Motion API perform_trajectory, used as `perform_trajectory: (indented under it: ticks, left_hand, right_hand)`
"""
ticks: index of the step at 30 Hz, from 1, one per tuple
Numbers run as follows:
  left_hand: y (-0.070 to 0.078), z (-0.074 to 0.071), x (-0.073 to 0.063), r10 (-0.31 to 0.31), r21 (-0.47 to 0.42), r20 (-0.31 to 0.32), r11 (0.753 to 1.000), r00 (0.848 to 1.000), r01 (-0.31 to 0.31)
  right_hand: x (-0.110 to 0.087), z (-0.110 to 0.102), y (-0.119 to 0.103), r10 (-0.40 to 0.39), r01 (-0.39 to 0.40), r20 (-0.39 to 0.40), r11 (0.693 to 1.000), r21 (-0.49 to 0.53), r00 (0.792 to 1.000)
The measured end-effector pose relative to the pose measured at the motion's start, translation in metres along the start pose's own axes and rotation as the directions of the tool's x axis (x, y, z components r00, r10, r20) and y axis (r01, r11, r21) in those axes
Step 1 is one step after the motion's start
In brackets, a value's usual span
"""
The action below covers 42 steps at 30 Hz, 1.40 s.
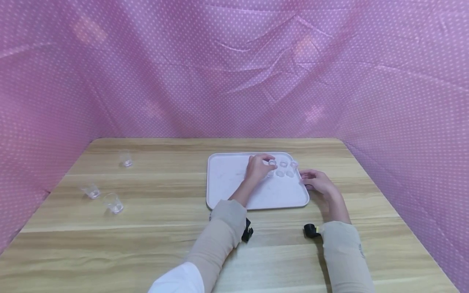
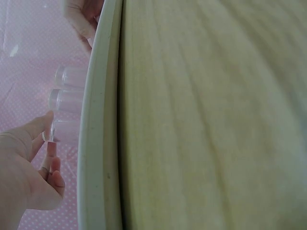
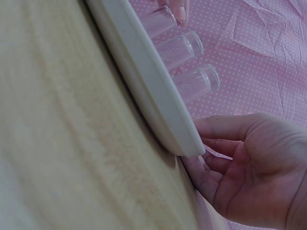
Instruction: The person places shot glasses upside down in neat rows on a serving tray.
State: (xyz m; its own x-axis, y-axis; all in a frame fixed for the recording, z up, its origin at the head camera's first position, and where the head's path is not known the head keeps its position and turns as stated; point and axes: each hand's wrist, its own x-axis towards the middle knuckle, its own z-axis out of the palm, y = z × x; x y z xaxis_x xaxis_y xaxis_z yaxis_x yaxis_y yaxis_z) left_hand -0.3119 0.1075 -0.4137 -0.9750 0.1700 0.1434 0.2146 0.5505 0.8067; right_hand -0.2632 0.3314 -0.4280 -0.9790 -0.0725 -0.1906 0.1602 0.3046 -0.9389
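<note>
On the white tray [image 1: 234, 179], three small clear glasses stand upside down in a row near the right end, thick bases up. The left hand [image 1: 258, 167] reaches over the tray and pinches the leftmost glass [image 2: 63, 132] between thumb and fingers near its base. Beside it stand the middle glass [image 2: 67, 100] and the rightmost glass [image 3: 193, 85]. At the tray's right edge, the right hand [image 1: 318, 181] holds the rim, with fingers on either side of it in the right wrist view.
Three more clear glasses stand upright on the left of the wooden table: a far glass [image 1: 126, 158], a left glass [image 1: 92, 191] and a nearer glass [image 1: 114, 203]. A pink dotted curtain [image 1: 234, 81] hangs around the table's back and sides.
</note>
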Motion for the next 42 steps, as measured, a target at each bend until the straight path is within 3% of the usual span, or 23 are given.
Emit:
perform_trajectory:
  ticks: [9,17,30,35,42]
  left_hand:
    - [-0.001,-0.003,-0.001,0.011,0.036,-0.021,0.999,1.0,-0.01]
    - [-0.001,-0.021,-0.006,0.021,0.02,-0.034,1.0,0.999,-0.02]
    - [0.0,-0.09,-0.026,0.132,0.021,-0.083,0.991,0.988,-0.131]
    - [-0.003,-0.117,-0.038,0.133,0.012,-0.113,0.991,0.985,-0.133]
    - [-0.019,-0.15,-0.054,0.124,0.007,-0.168,0.992,0.978,-0.125]
  right_hand:
    - [0.001,0.005,-0.001,0.003,-0.003,-0.007,1.0,-0.008,1.0]
    - [0.003,0.005,-0.001,0.014,-0.014,-0.015,1.0,-0.022,1.0]
    - [0.0,0.002,-0.003,0.002,-0.004,-0.02,0.998,-0.064,1.0]
    - [-0.001,0.001,-0.002,-0.001,0.001,-0.021,0.999,-0.042,1.0]
    - [-0.002,0.002,-0.001,-0.003,0.003,-0.002,0.999,-0.036,1.0]
